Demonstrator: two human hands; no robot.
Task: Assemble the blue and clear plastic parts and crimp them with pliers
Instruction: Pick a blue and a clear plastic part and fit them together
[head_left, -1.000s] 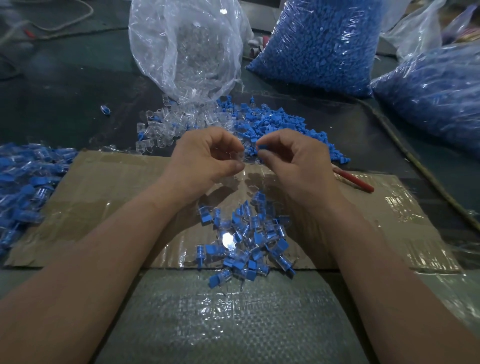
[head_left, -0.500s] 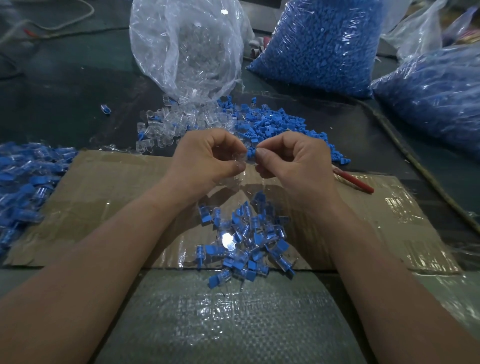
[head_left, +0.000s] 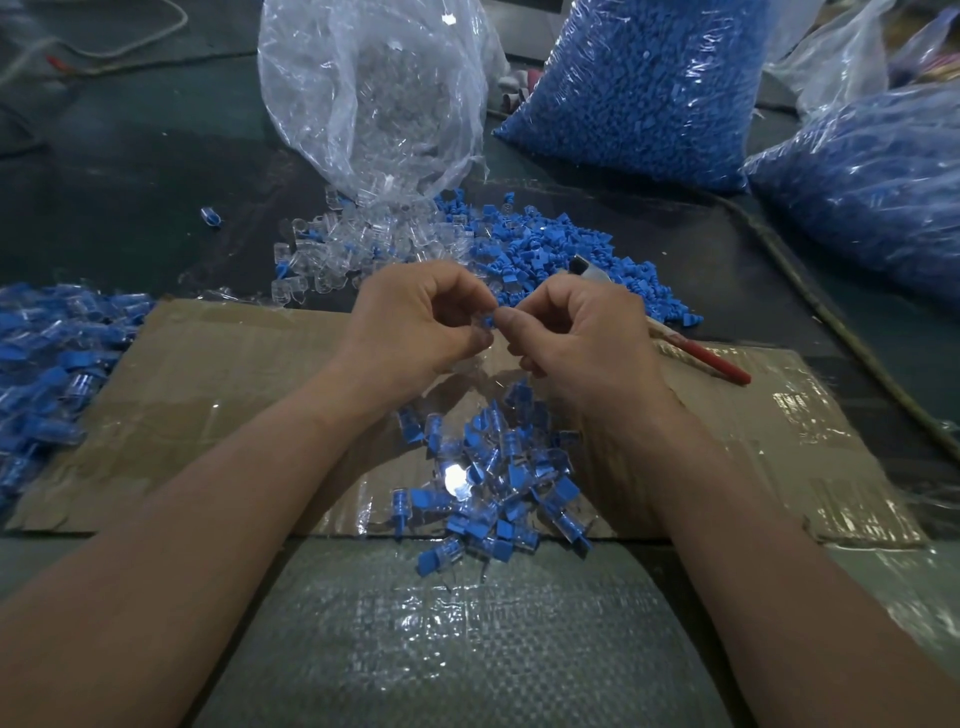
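Resting on the dark bench: taped cardboard, a woven sheet nearest, loose clear parts and blue parts behind, a clear bag and blue bags beyond, joined pieces left.

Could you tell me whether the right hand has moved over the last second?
Yes: the right hand has shifted slightly left, away from the red pliers handle, meeting the left hand.

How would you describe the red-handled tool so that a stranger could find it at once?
Start from the flat cardboard sheet in the middle. At its far edge, just right of the right hand, lies the red-handled tool, partly hidden by that hand. It is the only long red thing there; everything nearby is small, blue or clear.
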